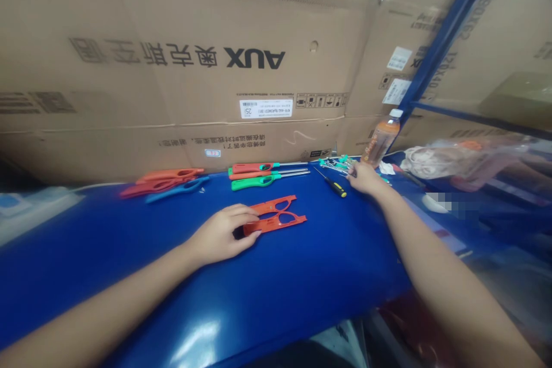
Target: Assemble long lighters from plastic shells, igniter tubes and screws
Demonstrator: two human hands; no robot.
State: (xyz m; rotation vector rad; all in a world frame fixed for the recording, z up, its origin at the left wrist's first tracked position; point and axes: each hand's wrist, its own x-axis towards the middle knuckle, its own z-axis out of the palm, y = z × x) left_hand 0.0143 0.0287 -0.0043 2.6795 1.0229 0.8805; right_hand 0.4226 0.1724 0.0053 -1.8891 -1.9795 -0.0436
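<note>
Two orange plastic handle shells (pixel 278 215) lie side by side in the middle of the blue table (pixel 276 287). My left hand (pixel 224 234) rests on their near end, its fingers curled over them. Far to the right, my right hand (pixel 365 177) reaches into a small pile of green-tipped metal parts (pixel 337 164) at the table's back edge, with its fingers hidden among them. A black and yellow screwdriver (pixel 331 183) lies just left of that hand.
Assembled lighters in orange and green (pixel 263 174) lie at the back centre, and loose orange and blue shells (pixel 166 183) at the back left. A drink bottle (pixel 382 141) and plastic bags (pixel 466 158) stand to the right. Large cardboard boxes (pixel 194 57) wall off the rear.
</note>
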